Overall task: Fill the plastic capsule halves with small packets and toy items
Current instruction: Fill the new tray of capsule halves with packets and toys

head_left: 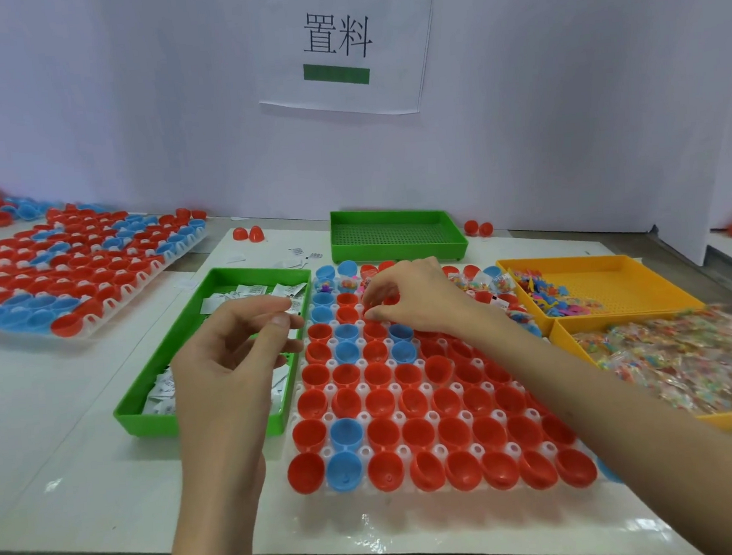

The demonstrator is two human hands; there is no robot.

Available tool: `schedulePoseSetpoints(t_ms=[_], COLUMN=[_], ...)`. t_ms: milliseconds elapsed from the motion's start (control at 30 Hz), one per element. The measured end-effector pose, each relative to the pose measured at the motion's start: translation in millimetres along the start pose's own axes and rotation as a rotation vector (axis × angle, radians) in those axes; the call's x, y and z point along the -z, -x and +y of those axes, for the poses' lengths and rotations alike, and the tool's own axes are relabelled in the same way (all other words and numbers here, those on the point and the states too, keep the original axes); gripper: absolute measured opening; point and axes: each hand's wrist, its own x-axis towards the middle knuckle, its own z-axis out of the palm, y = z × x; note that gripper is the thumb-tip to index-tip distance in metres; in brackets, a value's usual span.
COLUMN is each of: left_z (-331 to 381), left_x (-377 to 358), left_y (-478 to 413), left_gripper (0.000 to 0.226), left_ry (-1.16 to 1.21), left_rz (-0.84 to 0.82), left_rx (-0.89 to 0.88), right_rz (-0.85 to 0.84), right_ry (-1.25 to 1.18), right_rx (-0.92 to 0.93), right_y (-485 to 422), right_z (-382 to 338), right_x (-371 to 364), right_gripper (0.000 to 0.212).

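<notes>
Capsule filling: hands at white plastic grid rack (363, 418).
Seated in rack, open side up: red and blue plastic capsule halves (418, 431). Over far rows: right hand (409, 295), fingertips bunched downward, pinch contents not discernible. Left of rack: left hand (230, 353) above green plastic tray (147, 419) of white paper packets (247, 292), fingers loosely curled, nothing visibly held. Right of rack: clear-wrapped colourful packets (690, 361).
</notes>
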Motion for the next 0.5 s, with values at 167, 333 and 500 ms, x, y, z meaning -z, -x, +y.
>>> schedulePoseSetpoints(t_ms=[167, 333, 500], left_z=[-0.3, -1.7, -2.6], left_x=[-1.8, -1.3, 0.7], left_y=[0.0, -1.3, -2.5], left_gripper=[0.021, 0.022, 0.024], left_ry=[0.006, -0.008, -0.022], left_rz=[-0.001, 0.005, 0.023], left_rx=[0.005, 0.004, 0.008], right_rz=[-0.019, -0.046, -0.064], right_ry=[0.035, 0.115, 0.13], right_rx=[-0.016, -0.001, -0.008], right_y=[-5.3, -13.5, -13.9], right_z=[-0.8, -6.5, -9.3], right_x=[2.7, 3.4, 5.3], right_gripper=[0.014, 0.011, 0.014])
